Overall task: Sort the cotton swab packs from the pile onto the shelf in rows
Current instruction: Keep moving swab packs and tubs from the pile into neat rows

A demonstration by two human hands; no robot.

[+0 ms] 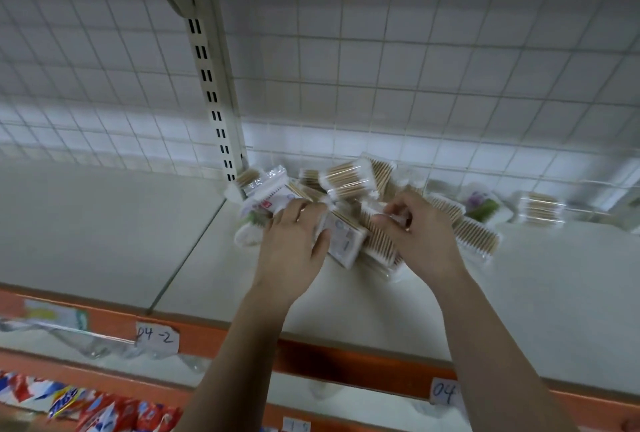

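So both hands were in the pile (349, 179) of cotton swab packs at the back of the shelf (519, 293), right up against the wire grid (415, 68). The left grip (294, 241) had its fingers curled over a labelled pack (343, 241), thumb pressed on its near side. It was pretty blurry there, so I couldn't make out the print. The right grip (415, 234) was pinching the clear wrap of a swab pack (377, 241) with wooden sticks, which sat between the two grips and touched the labelled one. More packs were heaped just beyond both grips, and a few loose packs (540, 210) lay off to the outside of the right grip, well apart from it. Below the wrists ran the orange rail (346, 362) with a handwritten "04-2" tag (157, 336).
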